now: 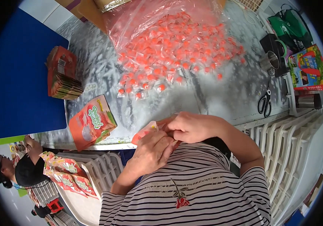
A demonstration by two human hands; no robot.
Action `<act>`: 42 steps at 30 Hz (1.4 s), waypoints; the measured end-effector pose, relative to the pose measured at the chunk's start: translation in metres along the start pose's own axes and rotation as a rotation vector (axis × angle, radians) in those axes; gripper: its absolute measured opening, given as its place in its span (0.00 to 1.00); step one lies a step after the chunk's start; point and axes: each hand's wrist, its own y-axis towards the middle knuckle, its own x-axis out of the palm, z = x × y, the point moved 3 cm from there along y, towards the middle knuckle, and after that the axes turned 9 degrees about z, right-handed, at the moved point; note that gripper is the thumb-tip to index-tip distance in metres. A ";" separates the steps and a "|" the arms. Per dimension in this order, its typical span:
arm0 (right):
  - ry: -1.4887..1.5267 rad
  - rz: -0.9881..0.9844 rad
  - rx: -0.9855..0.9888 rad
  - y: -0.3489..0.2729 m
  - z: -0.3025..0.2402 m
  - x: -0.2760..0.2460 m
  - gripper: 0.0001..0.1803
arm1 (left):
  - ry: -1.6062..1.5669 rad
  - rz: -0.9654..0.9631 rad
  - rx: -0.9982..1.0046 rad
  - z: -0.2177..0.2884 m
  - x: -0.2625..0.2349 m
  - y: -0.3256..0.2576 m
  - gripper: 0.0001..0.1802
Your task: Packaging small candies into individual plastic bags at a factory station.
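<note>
Close to my body, at the table's front edge, both hands are on a pink pouch (145, 132). My left hand (152, 150) grips its near side with the fingers curled. My right hand (191, 126) pinches along the top, fingers bent inward. Most of the pouch is hidden behind the hands. To the left, a few flat pink pouches (90, 122) overlap on the table edge. Beyond my hands spreads a big heap of small clear-wrapped orange-red candies (176, 49), spilling from a clear plastic bag (118, 22).
A stack of pouches (61, 73) stands beside a blue board (26, 75). Black scissors (265, 103) and a metal cup (270, 62) lie at the right. White crates (278, 139) flank me. Filled pouches (69, 171) rest on a white tray (84, 209); another person (22, 165) is beyond.
</note>
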 end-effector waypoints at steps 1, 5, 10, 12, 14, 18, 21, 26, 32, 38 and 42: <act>-0.004 0.000 0.002 0.000 0.001 -0.001 0.10 | -0.002 0.003 0.002 0.000 -0.001 0.001 0.07; 0.620 0.493 -0.060 0.005 0.028 -0.026 0.12 | 0.075 0.001 -0.127 -0.003 -0.013 0.004 0.07; -0.554 1.084 -0.052 0.024 0.101 -0.057 0.16 | 0.040 -0.012 -0.136 -0.014 -0.011 -0.001 0.06; -0.736 1.095 0.032 0.032 0.119 -0.053 0.20 | 0.042 -0.007 -0.159 -0.011 -0.009 0.000 0.06; -0.729 1.081 0.004 0.033 0.129 -0.045 0.20 | 0.044 0.001 -0.198 -0.011 -0.010 -0.002 0.05; -0.732 1.037 -0.077 0.012 0.129 -0.022 0.21 | -0.009 0.023 -0.230 -0.018 -0.013 -0.005 0.05; -0.638 0.962 -0.116 -0.014 0.124 -0.010 0.20 | -0.042 0.037 -0.204 -0.020 -0.012 -0.004 0.04; -0.558 1.124 -0.095 -0.037 0.119 -0.031 0.17 | -0.026 0.013 -0.189 -0.021 -0.009 -0.003 0.04; -0.709 1.294 0.006 -0.043 0.149 -0.071 0.17 | -0.025 -0.003 -0.222 -0.022 -0.008 -0.006 0.06; -0.600 1.106 0.005 -0.049 0.150 -0.040 0.18 | -0.039 0.011 -0.303 -0.022 -0.010 -0.010 0.05; 0.072 1.258 0.045 -0.071 0.163 -0.039 0.19 | -0.045 0.013 -0.290 -0.022 -0.009 -0.009 0.05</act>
